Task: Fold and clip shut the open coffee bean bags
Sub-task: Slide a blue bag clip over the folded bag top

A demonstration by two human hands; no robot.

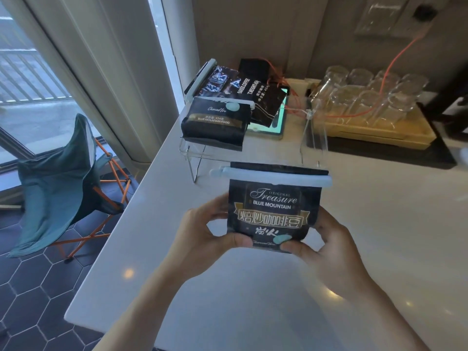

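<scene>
I hold a black coffee bean bag upright above the white counter, its folded top closed by a long pale blue clip. My left hand grips its left lower edge and my right hand grips its right lower corner, thumb beside a small pale blue valve. On a clear acrylic stand farther back lies a second black bag with a pale blue clip across its top. Behind it lean more black bags, one with a clip at its left end.
A white counter runs from me toward the wall. A yellow tray of upturned glasses stands at the back right, with an orange cable above it. A tablet lies behind the stand. A teal folding chair stands left on the floor.
</scene>
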